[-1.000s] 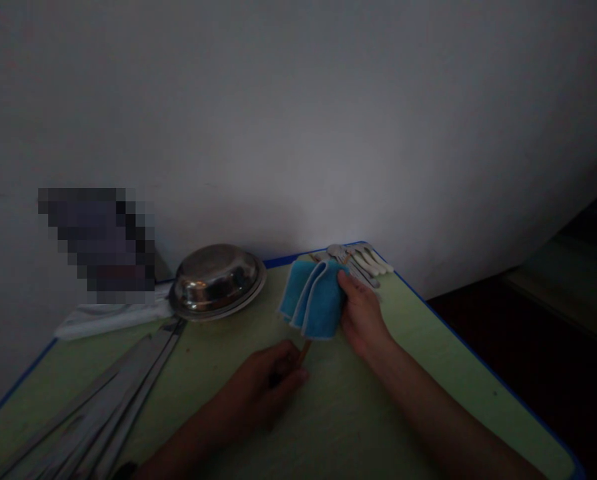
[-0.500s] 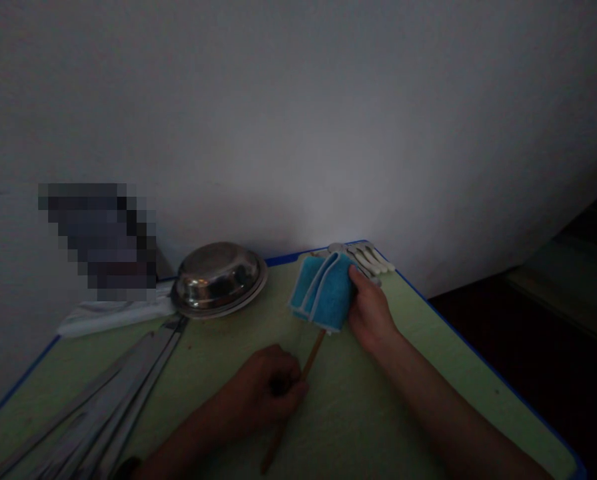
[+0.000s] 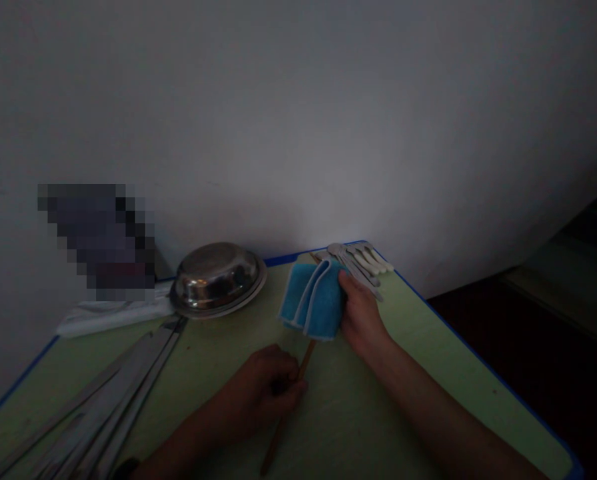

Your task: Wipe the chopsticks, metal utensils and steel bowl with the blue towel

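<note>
My left hand (image 3: pixel 271 387) is closed in a pinch around a thin brown wooden chopstick (image 3: pixel 306 359), whose lower end slants down toward me. The chopstick's upper part passes behind or into a folded blue cloth (image 3: pixel 311 300) with pale edging, so most of that length is hidden. Gripping the cloth by its right side is my right hand (image 3: pixel 363 310), thumb on top. Just past the cloth, several metal spoons (image 3: pixel 356 263) lie in a row at the table's far corner, some with white handles.
An upturned shiny metal bowl (image 3: pixel 218 273) stands at the back of the green table (image 3: pixel 218 347). Several long flat metal knives or blades (image 3: pixel 113 400) lie fanned out at left. Folded white material (image 3: pixel 113 320) lies along the back left, below a blurred-out object (image 3: pixel 98 240) against the wall.
More of the chopstick shows below my left hand than a second ago. My right hand and the cloth moved up and right along it, then back down and left.
</note>
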The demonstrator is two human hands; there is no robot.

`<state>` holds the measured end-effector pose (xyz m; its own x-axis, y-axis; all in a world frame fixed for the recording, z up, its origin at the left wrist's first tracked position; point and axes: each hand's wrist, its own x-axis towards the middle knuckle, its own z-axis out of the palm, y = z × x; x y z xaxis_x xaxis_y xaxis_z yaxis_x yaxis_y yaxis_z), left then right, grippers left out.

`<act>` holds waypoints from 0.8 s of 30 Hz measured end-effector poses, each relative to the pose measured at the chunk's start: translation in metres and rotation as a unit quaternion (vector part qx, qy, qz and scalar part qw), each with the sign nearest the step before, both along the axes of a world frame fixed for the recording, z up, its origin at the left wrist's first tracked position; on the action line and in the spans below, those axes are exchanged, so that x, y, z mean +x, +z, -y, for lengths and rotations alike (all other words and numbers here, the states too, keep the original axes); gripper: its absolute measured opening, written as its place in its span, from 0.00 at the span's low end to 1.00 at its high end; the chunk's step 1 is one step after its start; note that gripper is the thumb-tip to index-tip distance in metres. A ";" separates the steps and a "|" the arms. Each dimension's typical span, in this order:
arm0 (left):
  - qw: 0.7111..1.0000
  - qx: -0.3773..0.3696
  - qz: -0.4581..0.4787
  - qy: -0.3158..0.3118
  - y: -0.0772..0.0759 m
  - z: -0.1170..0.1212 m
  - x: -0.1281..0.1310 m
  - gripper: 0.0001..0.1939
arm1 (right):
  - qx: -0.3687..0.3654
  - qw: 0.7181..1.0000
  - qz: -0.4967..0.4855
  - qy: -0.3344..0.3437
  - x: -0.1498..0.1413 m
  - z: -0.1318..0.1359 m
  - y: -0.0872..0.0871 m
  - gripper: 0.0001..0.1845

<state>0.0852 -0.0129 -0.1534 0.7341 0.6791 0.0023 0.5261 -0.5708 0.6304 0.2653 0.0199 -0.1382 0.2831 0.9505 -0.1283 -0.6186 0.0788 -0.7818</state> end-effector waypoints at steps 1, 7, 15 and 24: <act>1.000 -0.002 -0.001 0.001 0.000 0.000 0.000 0.12 | -0.004 1.000 0.002 0.009 -0.001 0.001 -0.001 0.11; 0.999 -0.032 0.011 0.010 -0.002 0.001 0.000 0.13 | -0.020 0.999 -0.002 0.041 -0.008 0.006 0.002 0.10; 0.999 -0.036 0.019 0.008 0.001 0.001 0.002 0.13 | -0.024 0.998 0.004 0.061 -0.011 0.008 0.000 0.13; 0.999 -0.038 0.012 0.003 0.005 0.001 0.003 0.14 | -0.022 0.998 -0.005 0.057 -0.008 0.006 0.001 0.12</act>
<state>0.0884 -0.0136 -0.1485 0.7308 0.6819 -0.0314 0.5132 -0.5185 0.6840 0.2573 0.0135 -0.1373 0.1713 0.9698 -0.1738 -0.6292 -0.0280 -0.7767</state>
